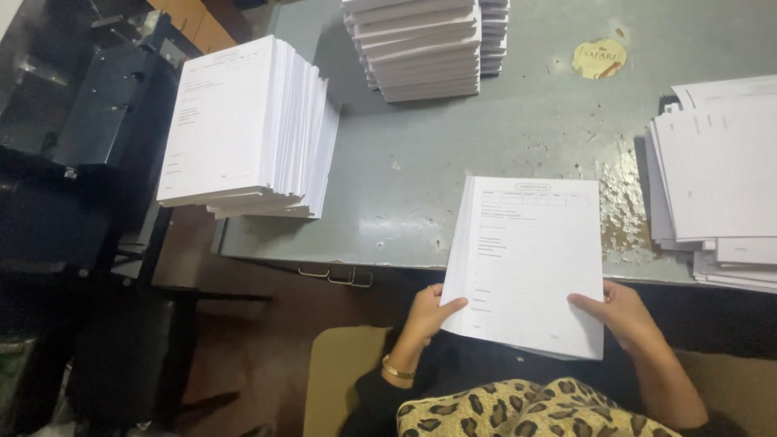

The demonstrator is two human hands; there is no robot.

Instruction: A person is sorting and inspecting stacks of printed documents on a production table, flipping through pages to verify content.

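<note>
Two hands, left hand (427,314), right hand (622,314), grip one form sheaf (530,263); three stacks (247,129) on table (453,174).

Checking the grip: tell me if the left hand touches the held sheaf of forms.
Touching. The head view shows the left hand with its thumb over the sheaf of forms at its lower left edge.

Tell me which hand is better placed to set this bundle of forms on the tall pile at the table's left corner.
Probably the left hand: it grips the bundle on the edge facing the tall pile. The right hand holds the far edge.
</note>
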